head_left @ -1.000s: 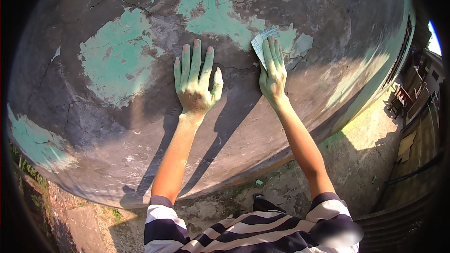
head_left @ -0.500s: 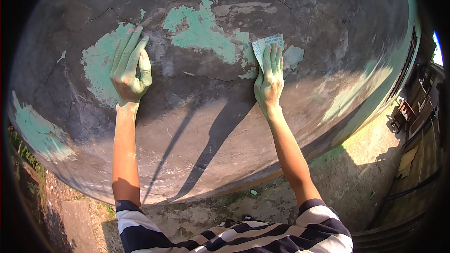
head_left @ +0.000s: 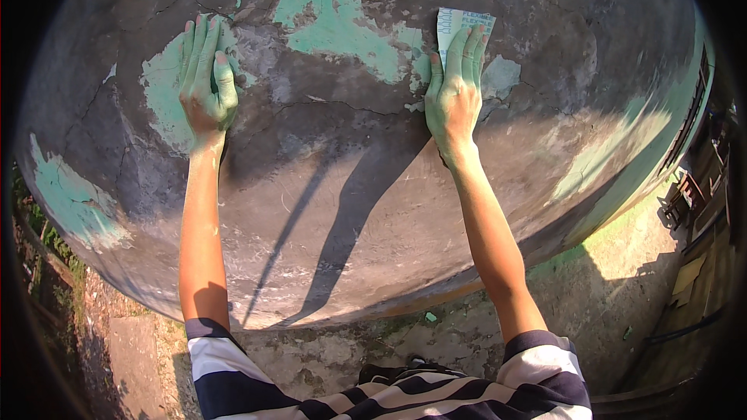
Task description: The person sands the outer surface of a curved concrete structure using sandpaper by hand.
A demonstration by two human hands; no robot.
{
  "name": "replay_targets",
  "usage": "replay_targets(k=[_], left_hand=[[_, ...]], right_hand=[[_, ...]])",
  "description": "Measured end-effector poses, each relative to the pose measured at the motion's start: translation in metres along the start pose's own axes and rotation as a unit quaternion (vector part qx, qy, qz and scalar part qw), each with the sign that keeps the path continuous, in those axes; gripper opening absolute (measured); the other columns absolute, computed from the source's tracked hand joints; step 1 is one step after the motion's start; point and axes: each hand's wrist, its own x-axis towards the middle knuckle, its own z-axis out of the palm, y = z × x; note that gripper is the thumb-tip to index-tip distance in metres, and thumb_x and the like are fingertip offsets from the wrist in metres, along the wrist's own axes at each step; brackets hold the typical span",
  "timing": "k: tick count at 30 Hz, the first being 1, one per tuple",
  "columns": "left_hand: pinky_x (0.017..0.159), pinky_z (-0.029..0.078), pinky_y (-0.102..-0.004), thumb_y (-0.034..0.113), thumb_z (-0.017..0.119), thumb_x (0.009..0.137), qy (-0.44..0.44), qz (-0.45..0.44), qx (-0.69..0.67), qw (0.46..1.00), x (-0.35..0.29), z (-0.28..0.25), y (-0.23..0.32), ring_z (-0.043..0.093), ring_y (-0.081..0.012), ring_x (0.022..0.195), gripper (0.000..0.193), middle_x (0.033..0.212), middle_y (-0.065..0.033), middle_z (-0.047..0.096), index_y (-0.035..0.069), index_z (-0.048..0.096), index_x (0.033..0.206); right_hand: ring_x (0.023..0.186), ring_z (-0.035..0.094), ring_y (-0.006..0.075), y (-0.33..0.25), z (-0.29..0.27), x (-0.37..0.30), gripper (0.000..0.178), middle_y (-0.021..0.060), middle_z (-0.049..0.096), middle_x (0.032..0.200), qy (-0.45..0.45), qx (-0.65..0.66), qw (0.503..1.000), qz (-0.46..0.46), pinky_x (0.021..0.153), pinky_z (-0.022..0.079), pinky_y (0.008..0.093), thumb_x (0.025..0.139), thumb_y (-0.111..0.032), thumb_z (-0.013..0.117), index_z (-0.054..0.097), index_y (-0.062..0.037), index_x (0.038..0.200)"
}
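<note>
My left hand (head_left: pixel 206 82) lies flat on the wall (head_left: pixel 405 225), over a patch of pale green paint (head_left: pixel 163 82), fingers stretched out and thumb apart. It holds nothing. My right hand (head_left: pixel 457 97) presses a sheet of sandpaper (head_left: pixel 450 25) against the same wall, its printed white backing facing me. The sheet's top and left edges show past my fingers; the rest is hidden beneath them. Green dust coats both hands. Between them is another patch of flaking green paint (head_left: pixel 342 27), and a small pale patch (head_left: pixel 502 76) lies just right of my right hand.
The dark, cracked wall bulges in the fisheye picture, and arm shadows fall across it. Stained concrete ground (head_left: pixel 373 354) runs along its foot. Plants (head_left: pixel 50 241) grow at the far left. Wooden boards (head_left: pixel 689 288) and a piece of wooden furniture (head_left: pixel 685 196) stand at the right.
My right hand has slid the sandpaper up the wall and slightly right. My left hand has shifted a little left on its green patch. The whole view has tilted slightly, so the wall appears higher.
</note>
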Motion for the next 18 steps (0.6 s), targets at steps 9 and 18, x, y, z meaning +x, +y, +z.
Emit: replay_targets(k=[9,18], left_hand=[[0.114,0.037,-0.0465,0.013,0.047,0.101,-0.004,0.005,-0.038,0.999,-0.011,-0.008,-0.006,0.047,-0.0377,0.138,0.038,0.141,-0.0170,0.058,-0.001,0.060,0.134],[0.116,0.034,-0.0473,0.011,0.050,0.097,-0.054,-0.020,-0.027,0.998,-0.027,-0.015,-0.007,0.044,-0.0342,0.141,0.044,0.148,-0.0139,0.053,0.003,0.056,0.140]], right_hand=[[0.145,0.025,0.0499,-0.007,0.010,0.011,0.059,0.0332,0.025,0.157,0.034,-0.091,0.995,-0.022,0.117,0.031,0.0499,0.105,-0.025,0.048,0.030,0.0102,0.149],[0.147,0.024,0.0477,-0.025,0.018,-0.032,0.056,0.0300,0.023,0.159,-0.003,-0.075,0.997,0.018,0.117,0.031,0.0486,0.105,-0.022,0.044,0.031,0.0079,0.150]])
